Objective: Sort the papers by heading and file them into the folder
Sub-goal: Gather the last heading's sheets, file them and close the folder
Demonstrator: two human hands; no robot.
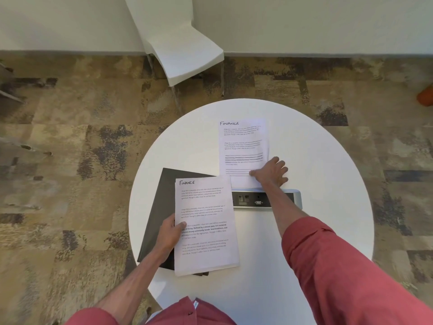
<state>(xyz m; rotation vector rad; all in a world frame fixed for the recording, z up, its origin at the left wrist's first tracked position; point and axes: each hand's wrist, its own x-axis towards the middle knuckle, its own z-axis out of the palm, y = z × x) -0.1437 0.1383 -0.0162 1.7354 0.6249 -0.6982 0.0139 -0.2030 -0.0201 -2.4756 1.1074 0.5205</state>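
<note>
Socket box under R forearm | folder under papers | chair beyond

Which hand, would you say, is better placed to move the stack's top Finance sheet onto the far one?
Probably right: the right hand rests flat on the far sheet, holding nothing; the left hand grips the stack.

Pretty plain room tbh: blank white wall, blotchy brown-and-tan carpet, one white chair by the wall, and a round white table with a socket panel set into it.
</note>
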